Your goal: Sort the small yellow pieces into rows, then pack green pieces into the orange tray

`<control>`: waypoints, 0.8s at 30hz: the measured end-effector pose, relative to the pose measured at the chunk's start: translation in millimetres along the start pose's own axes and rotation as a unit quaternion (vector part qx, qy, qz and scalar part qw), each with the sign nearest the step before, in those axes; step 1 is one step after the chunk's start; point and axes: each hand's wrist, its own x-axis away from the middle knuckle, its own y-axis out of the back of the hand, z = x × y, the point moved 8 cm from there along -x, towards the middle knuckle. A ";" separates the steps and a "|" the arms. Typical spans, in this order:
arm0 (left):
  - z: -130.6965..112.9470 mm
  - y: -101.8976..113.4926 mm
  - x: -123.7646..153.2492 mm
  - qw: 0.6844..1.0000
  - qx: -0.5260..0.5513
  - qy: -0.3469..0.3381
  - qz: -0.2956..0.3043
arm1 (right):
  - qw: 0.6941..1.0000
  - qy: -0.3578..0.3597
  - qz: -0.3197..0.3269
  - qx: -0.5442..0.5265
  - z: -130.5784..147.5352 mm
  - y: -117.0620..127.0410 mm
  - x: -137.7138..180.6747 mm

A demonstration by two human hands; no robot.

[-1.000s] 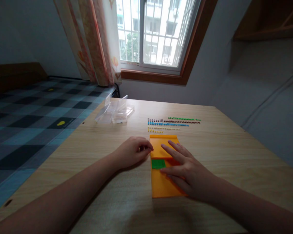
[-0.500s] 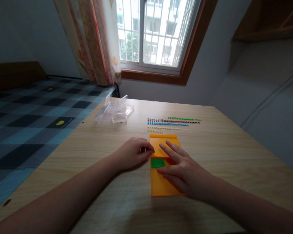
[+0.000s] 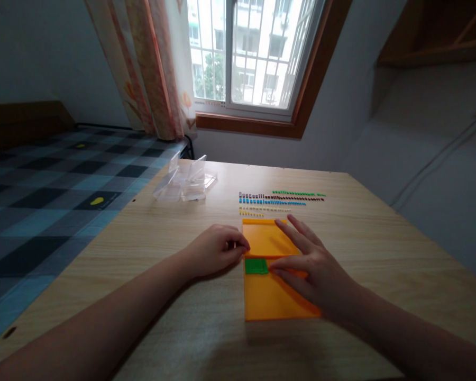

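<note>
An opened orange plastic case [image 3: 275, 301] lies flat on the table, its two halves side by side along a raised ridge. Near the ridge, at the left of the closer half, sits a green block of small bricks [image 3: 255, 266]. My left hand [image 3: 218, 248] rests at the case's left side, fingers curled, thumb and fingertips closed at its edge by the ridge. Over the right part of the case, my right hand [image 3: 313, 264] has its fingers spread. Its thumb and index tips come close together beside the green block's right edge; I see nothing between them.
Beyond the case lie rows of tiny bricks: green [image 3: 297, 193], dark brown [image 3: 281, 197], blue [image 3: 269, 201] and yellow [image 3: 252, 212]. Clear plastic boxes [image 3: 186, 182] stand at the table's back left. A checked bed [image 3: 63, 185] adjoins the left side.
My right hand has shifted right and slightly up, off the green block's lower edge to beside its right edge. More of the orange case shows. My left hand stays in place.
</note>
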 end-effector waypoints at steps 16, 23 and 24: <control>-2.3 -2.4 1.1 1.000 0.000 -0.022 0.015 | 0.996 -0.054 0.060 0.044 -5.8 -21.5 -7.5; -5.1 -1.0 0.6 0.999 0.006 -0.031 0.008 | 0.996 -0.050 0.047 0.063 -0.6 -20.4 -9.5; -5.1 -1.1 0.5 0.999 0.005 -0.031 0.008 | 0.996 -0.049 0.042 0.067 0.2 -20.1 -9.9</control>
